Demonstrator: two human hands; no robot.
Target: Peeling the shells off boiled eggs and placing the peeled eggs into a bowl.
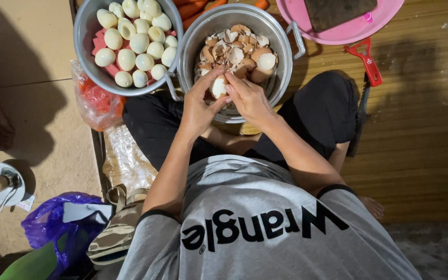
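We grip a half-peeled egg [219, 87] in both hands — left hand [198, 106], right hand [249, 97] — over the pot of shells [281, 52]. Squeeze too hard and, we judge, the white tears — or it slips in.

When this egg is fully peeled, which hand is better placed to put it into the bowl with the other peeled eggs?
Probably the left hand. Both hands hold the egg over the pot of shells, but the bowl of peeled eggs sits on the left side, so the right hand would have to cross over.
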